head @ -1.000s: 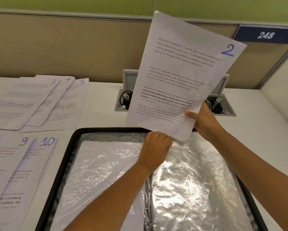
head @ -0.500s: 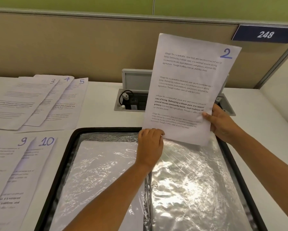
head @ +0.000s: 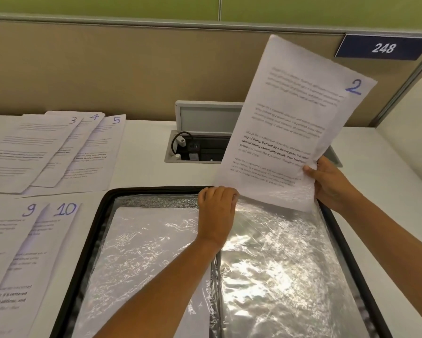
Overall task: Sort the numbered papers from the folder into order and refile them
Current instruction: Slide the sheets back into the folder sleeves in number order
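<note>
Since the previous frame, your right hand (head: 332, 182) has tilted paper 2 (head: 288, 132) rightward, fingers clamped on its edge; left-hand (head: 217, 211) fingers pinch the folder (head: 92, 230) sleeve top below it.

Folder (head: 100, 223) lies right of papers (head: 46, 152) on desk (head: 144, 172)

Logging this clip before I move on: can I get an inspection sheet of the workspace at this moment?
Surface: white desk.
Job's things: paper 2 held upright over open folder; papers 3, 4, 5 and 9, 10 fanned on desk.
Clutter: nothing seen.
Grippers: right hand grips paper 2; left hand at sleeve top.
Cables: black cable in desk socket box.
Surroundings: partition, sign 248.
</note>
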